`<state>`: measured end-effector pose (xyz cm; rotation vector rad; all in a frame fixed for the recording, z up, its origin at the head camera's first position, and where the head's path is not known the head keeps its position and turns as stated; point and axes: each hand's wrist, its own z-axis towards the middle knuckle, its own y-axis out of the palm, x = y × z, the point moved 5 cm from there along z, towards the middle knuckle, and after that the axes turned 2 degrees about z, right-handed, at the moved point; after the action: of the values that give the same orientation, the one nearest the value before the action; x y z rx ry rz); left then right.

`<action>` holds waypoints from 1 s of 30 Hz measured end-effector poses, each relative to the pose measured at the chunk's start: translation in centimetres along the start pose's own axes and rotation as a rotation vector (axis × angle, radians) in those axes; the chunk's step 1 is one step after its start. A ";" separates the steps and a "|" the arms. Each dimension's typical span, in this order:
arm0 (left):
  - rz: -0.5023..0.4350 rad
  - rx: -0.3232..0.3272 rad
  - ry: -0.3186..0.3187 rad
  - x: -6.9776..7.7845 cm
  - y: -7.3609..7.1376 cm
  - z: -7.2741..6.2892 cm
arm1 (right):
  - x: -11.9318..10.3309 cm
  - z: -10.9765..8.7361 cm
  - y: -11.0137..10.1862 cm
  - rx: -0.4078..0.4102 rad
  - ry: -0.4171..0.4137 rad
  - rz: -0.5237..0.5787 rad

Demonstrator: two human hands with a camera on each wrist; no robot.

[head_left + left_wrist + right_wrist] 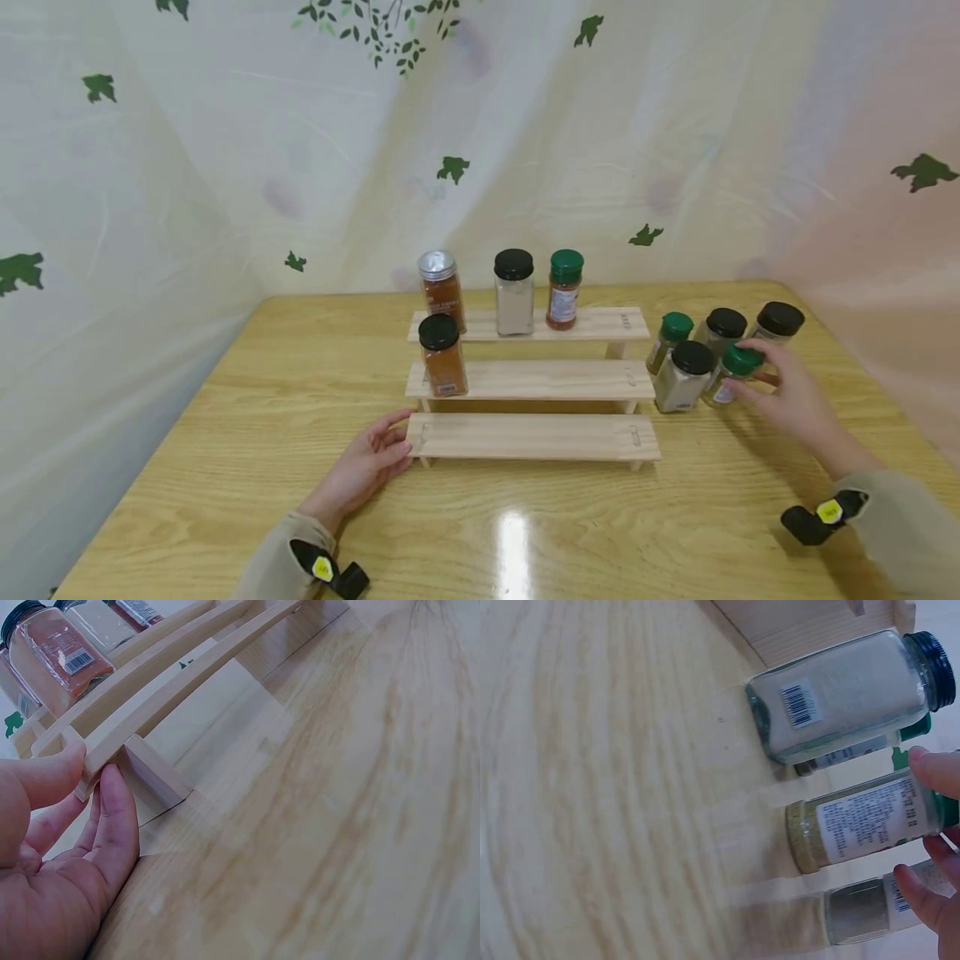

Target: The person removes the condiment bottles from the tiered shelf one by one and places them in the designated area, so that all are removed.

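My left hand (367,462) pinches the left end of the lowest step of a three-tier wooden spice rack (532,437). In the left wrist view the thumb (56,776) lies at the board's edge, with fingers curled beneath it. At the right, my right hand (791,392) holds a green-lidded spice jar (877,817) near its top, between thumb and fingers. This jar stands upright among a group on the table. Beside it are a black-lidded jar of pale powder (681,379) and another green-lidded jar (671,337).
Two more black-lidded jars (778,321) stand behind the held one. The rack's top tier bears a silver-lidded jar (442,287), a black-lidded jar (514,296) and a green-lidded jar (564,292). An orange-brown jar (444,362) stands on the middle tier's left end. A patterned curtain (337,167) hangs behind.
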<state>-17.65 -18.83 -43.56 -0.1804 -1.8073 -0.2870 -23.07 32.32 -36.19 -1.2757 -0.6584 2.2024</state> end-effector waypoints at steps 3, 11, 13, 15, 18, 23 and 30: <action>-0.003 -0.005 0.005 0.0 0.0 0.0 | -0.7 0.3 -0.6 0.006 -0.003 -0.022; -0.005 -0.005 0.003 0.1 0.0 -0.1 | -2.2 1.1 -2.3 0.059 -0.014 0.001; -0.006 -0.003 0.002 0.1 0.0 -0.1 | -2.8 1.3 -2.9 0.084 0.006 0.024; -0.006 0.000 0.000 0.1 0.0 -0.1 | -3.5 1.5 -3.4 0.116 0.018 0.048; -0.007 0.006 -0.004 0.0 0.1 0.0 | -5.0 2.0 -3.8 0.162 0.021 0.072; -0.007 0.011 -0.005 -0.1 0.0 0.2 | -7.9 2.6 -3.0 0.164 -0.040 0.127; -0.003 -0.001 -0.001 -0.1 -0.1 0.2 | -12.2 3.5 -0.3 0.132 -0.203 0.167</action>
<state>-17.85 -18.90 -43.74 -0.1789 -1.8087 -0.2897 -20.85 24.17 -26.68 -1.0853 -0.4856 2.4909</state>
